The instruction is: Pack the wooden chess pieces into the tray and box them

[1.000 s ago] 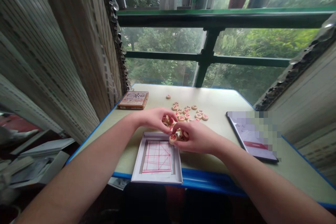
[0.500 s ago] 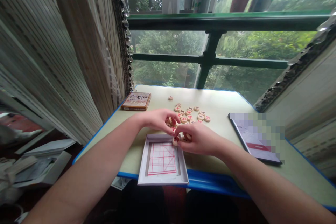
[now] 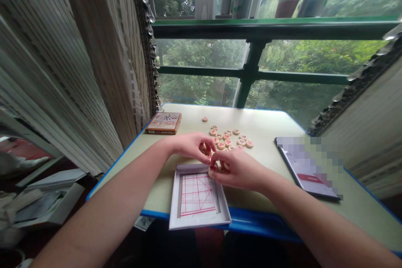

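Round wooden Chinese chess pieces (image 3: pixel 228 143) with red and dark characters lie loosely grouped beyond my hands. My left hand (image 3: pixel 192 144) curls its fingers and thumb round a few pieces (image 3: pixel 203 149), partly hidden by the fingers. Just right of it, my right hand (image 3: pixel 237 167) pinches a Chinese chess piece (image 3: pixel 212 171) with a red character at the far right corner of the open white box (image 3: pixel 173 201). More pieces show under its bent fingers. Inside the box lies a folded paper board (image 3: pixel 197 194) with red lines. The box's near end sticks out past the table's front edge.
A patterned Chinese chess box (image 3: pixel 163 122) rests at the table's back left, and a lone piece (image 3: pixel 204 119) sits near the back. On the right lies a tablet (image 3: pixel 301 171), partly blurred out. Curtains (image 3: pixel 103 50) hang at the left; a green-framed window (image 3: pixel 251 56) stands behind the table.
The white box has slid slightly toward me and to the right, its board turning a little with it. Both hands stay close together over the pieces, with hardly any movement.
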Action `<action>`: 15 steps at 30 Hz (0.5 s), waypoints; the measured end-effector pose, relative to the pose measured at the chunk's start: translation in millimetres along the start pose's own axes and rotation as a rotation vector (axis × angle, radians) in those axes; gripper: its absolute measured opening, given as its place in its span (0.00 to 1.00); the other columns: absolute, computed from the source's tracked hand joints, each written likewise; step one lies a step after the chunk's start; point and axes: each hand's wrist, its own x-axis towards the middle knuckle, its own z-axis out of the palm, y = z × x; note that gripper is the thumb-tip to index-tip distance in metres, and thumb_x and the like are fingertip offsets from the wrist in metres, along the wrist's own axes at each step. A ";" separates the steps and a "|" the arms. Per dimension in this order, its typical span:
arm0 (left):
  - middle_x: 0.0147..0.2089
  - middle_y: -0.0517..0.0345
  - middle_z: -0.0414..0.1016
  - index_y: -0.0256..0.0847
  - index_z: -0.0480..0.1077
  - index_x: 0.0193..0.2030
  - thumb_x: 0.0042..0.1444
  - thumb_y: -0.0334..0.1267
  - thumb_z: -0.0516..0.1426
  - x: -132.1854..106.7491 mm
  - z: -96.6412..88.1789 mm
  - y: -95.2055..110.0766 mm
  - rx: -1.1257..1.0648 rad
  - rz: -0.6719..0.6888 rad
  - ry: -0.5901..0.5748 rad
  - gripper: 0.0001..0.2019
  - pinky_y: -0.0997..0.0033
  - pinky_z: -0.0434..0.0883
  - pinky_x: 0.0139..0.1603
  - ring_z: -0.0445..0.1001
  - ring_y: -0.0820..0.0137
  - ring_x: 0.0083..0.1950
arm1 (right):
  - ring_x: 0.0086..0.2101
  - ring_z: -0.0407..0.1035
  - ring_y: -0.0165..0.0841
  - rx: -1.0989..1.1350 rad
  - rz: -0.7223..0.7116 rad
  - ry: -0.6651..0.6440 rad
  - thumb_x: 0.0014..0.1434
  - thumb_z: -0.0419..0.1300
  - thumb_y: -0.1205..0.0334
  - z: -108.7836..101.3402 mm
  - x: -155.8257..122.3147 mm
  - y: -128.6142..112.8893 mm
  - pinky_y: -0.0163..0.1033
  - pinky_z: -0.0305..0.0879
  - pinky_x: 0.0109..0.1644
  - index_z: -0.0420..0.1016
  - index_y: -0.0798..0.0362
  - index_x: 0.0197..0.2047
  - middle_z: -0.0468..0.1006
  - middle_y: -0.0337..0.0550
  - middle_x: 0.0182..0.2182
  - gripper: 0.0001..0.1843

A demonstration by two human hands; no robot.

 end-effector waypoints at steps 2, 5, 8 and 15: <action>0.29 0.62 0.68 0.37 0.69 0.36 0.44 0.38 0.62 0.4 0.4 1.1 0.004 -0.028 0.018 0.12 0.76 0.61 0.31 0.65 0.75 0.30 | 0.22 0.60 0.26 -0.003 0.008 0.006 0.51 0.60 0.62 0.5 0.3 0.5 0.32 0.48 0.25 0.73 0.52 0.34 0.73 0.37 0.23 0.06; 0.27 0.64 0.65 0.37 0.67 0.32 0.44 0.37 0.60 0.0 0.4 4.3 0.033 -0.045 0.043 0.09 0.76 0.59 0.28 0.63 0.76 0.28 | 0.22 0.60 0.25 0.007 0.010 0.015 0.51 0.60 0.62 0.8 0.6 1.9 0.31 0.48 0.26 0.73 0.52 0.34 0.72 0.37 0.23 0.06; 0.26 0.64 0.65 0.37 0.66 0.30 0.44 0.36 0.58 -0.7 -0.6 6.8 0.059 -0.049 0.049 0.07 0.76 0.58 0.27 0.62 0.75 0.28 | 0.22 0.60 0.25 0.012 0.003 0.019 0.51 0.60 0.62 0.8 0.9 2.5 0.31 0.49 0.26 0.73 0.52 0.33 0.72 0.36 0.23 0.05; 0.24 0.65 0.63 0.37 0.64 0.28 0.43 0.34 0.56 0.6 -0.9 4.9 0.040 -0.070 0.097 0.05 0.76 0.57 0.26 0.61 0.76 0.27 | 0.22 0.60 0.24 0.022 -0.021 0.010 0.51 0.60 0.63 -0.1 0.5 1.7 0.30 0.51 0.27 0.73 0.53 0.32 0.71 0.35 0.21 0.04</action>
